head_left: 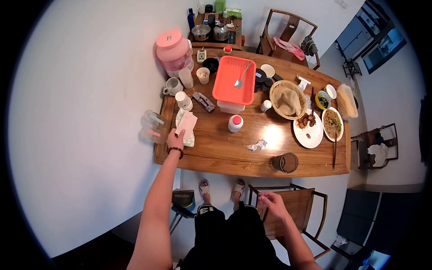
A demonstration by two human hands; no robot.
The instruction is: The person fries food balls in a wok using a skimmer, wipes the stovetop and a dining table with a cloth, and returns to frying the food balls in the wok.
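Note:
At the table's left end, my left hand point(175, 139) grips the lower edge of a flat pale pink piece point(186, 123), which looks like paper or thin card. Under it lies a white patterned cloth or packet point(189, 140), partly covered. Just beyond stand white paper cups point(183, 101), and two clear cups with coloured handles point(154, 134) are left of my fingers. My right hand point(273, 204) hangs over the wooden chair point(294, 209) in front of the table, fingers loosely bent and nothing visible in them.
On the wooden table point(216, 157) are a red basket point(220, 90), a white bottle with a red cap point(235, 123), a crumpled tissue point(257, 145), a dark cup point(285, 163) and food plates point(308, 140). A pink-lidded drink barrel point(173, 51) stands by the wall. A dustpan point(183, 198) is below.

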